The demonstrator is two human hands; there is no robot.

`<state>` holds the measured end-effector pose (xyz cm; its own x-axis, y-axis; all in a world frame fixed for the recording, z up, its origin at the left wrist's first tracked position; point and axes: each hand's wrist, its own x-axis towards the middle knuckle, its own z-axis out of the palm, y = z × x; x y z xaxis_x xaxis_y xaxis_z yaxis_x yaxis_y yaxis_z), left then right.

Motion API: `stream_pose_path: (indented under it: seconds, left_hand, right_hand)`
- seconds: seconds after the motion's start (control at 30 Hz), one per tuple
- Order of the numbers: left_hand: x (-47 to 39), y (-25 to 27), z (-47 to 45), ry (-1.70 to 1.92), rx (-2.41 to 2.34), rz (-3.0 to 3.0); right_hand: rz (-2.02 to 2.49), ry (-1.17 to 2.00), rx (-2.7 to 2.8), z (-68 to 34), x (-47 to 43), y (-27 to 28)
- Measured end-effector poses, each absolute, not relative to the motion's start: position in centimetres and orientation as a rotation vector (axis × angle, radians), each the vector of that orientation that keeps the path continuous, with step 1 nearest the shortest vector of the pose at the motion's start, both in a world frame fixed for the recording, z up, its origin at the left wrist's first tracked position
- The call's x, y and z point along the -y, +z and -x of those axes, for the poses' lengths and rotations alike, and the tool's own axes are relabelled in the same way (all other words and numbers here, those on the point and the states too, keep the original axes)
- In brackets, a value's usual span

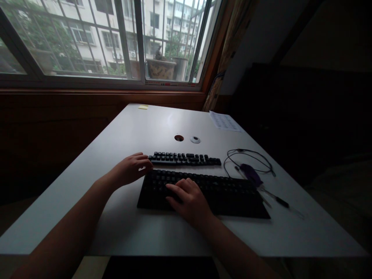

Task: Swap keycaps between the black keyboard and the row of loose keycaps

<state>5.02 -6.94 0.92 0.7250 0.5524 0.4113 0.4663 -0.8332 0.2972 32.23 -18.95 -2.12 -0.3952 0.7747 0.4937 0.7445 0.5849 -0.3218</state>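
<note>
Before you, twelve o'clock: one white, flat-topped table [116,139]. Your eleven o'clock: one barred, grey-framed glass window [124,42], admitting daylight. Your ten: brown wooden panelling [55,116]. Your one: one patterned tan curtain [224,58]. Your three: deep shadow.

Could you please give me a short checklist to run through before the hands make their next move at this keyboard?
1. Keyboard lying fully on the table: ok, with space before the near edge.
2. Black keycaps within reach: ok, in rows just behind the keyboard, the left hand at their left end.
3. Right hand over the keyboard: ok, on its left half.
4. Anything held in the fingers: cannot tell, too dark and partly hidden.
5. Cable kept away from the hands: ok, looped toward the right.
6. Purple item clear of the keyboard: cannot tell, touching or merely close at the right rear corner.
</note>
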Motion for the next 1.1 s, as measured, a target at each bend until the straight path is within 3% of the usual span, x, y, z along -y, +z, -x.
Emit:
stream_pose_path:
  seconds: [0.4, 1.1]
  left_hand:
    - [6.8, 0.9, -4.4, 0.761, -0.86, -2.711]
    - [6.8, 0.7, -4.4, 0.655, -0.868, -2.689]
  right_hand:
    - [1.187, -0.188, 2.451, -32.1, 19.9, -1.4]
    - [1.007, -0.166, 2.465, -32.9, 21.0, -3.1]
